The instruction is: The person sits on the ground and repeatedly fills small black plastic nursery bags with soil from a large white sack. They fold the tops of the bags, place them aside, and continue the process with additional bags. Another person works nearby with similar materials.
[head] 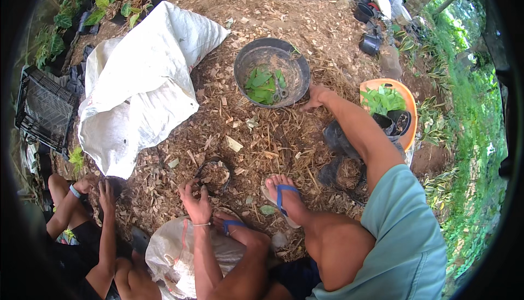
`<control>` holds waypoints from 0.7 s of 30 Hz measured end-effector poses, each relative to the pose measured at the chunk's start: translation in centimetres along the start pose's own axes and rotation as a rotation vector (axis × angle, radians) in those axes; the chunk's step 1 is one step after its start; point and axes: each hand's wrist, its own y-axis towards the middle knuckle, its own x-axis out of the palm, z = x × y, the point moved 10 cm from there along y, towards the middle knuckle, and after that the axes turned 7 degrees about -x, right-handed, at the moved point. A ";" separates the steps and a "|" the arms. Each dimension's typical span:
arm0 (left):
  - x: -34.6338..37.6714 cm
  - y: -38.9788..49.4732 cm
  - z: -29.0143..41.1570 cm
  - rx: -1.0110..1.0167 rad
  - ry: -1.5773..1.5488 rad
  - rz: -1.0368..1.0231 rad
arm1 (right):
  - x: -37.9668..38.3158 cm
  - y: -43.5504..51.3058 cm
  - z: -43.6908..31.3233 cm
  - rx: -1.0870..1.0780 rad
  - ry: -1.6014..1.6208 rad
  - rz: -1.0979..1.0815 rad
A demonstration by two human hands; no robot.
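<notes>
My left hand [195, 203] is beside a round black pot [215, 177] filled with brown matter. Its fingers are apart and close to the pot's near-left rim; whether they touch it is unclear. With the arm stretched forward, my right hand [318, 97] is low at the lower right side of a wide dark basin [302, 75]. Part of its grip is hidden, so I cannot tell if it holds the rim. Inside the basin lie cut green leaves [260, 87] and a pair of metal scissors [279, 91].
A large white woven sack [143, 75] lies at left, beside a black plastic crate [47, 105]. An orange container [410, 109] holds leaves and dark pots at right. Black planting bags [342, 138] stand below it. Another person's hands [100, 191] work at lower left.
</notes>
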 end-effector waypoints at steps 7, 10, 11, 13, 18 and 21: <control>0.7 0.1 0.9 -0.053 -0.082 -0.038 | 1.5 2.2 -1.3 -0.095 -0.120 -0.062; 0.4 0.4 0.7 -0.064 -0.030 -0.031 | 1.4 1.6 -1.9 -0.059 -0.239 -0.030; 0.3 0.4 0.6 -0.067 -0.045 -0.023 | 1.5 1.5 -2.1 -0.064 -0.201 -0.022; 0.0 0.6 0.5 -0.058 -0.036 -0.009 | 1.3 2.3 -2.5 -0.111 -0.267 -0.014; -0.6 2.1 0.1 -0.076 -0.067 -0.011 | -2.5 4.0 -0.8 -0.279 -0.182 0.287; -1.2 2.9 1.2 -0.017 -0.072 -0.013 | -5.6 3.5 2.3 -0.295 0.030 0.424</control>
